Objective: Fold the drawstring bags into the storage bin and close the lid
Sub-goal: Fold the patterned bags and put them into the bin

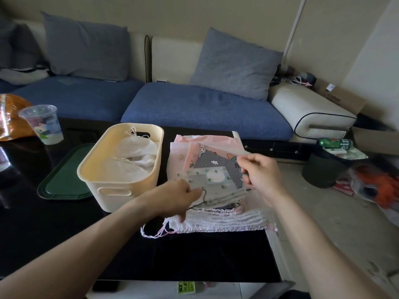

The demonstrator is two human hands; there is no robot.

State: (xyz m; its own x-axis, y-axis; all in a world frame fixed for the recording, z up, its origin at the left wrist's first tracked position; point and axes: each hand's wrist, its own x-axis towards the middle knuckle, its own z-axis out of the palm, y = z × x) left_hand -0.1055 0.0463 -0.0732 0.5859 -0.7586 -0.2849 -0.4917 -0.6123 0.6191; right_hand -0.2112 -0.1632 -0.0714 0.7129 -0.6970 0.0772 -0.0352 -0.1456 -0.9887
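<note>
Drawstring bag (pixel 212 180), pinched by left hand (pixel 179 196), right hand (pixel 262 175)

The stacked bags (pixel 218 219) lie mostly hidden beneath the top bag (pixel 212 179).

On the table (pixel 64 234), the bin (pixel 121 169) stands left of the bag stack (pixel 216 203), with folded bags (pixel 129 167) inside it and the lid (pixel 64 178) lying flat just to its left. A cup (pixel 43 124) stands farther back on the left, and the sofa (pixel 194 108) runs behind the table. Both hands are over the stack, the left hand (pixel 179 195) at its near-left edge and the right hand (pixel 263 175) at its right side, with a trash can (pixel 323 171) on the floor to the right.
</note>
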